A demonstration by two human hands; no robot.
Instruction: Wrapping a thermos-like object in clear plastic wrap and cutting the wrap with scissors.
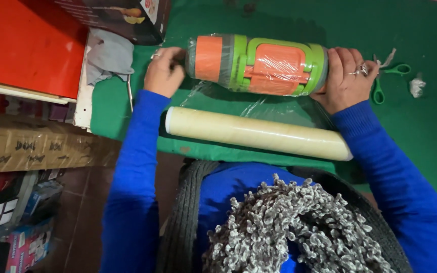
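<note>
A green and orange plastic jug-like container [257,64] lies on its side on the green table cover [421,121], wrapped in clear film. My left hand [163,71] pinches the film at the container's orange left end. My right hand [346,76] cups its right end. A long roll of clear cling film [257,133] lies just in front of the container, between my arms, and a sheet of film runs from it up to the container.
Green-handled scissors [386,80] and a small white scrap [417,87] lie right of my right hand. A red box [26,43], a dark printed carton [120,17] and a grey cloth [108,55] sit at the left. Cardboard [31,146] and boxes lie below.
</note>
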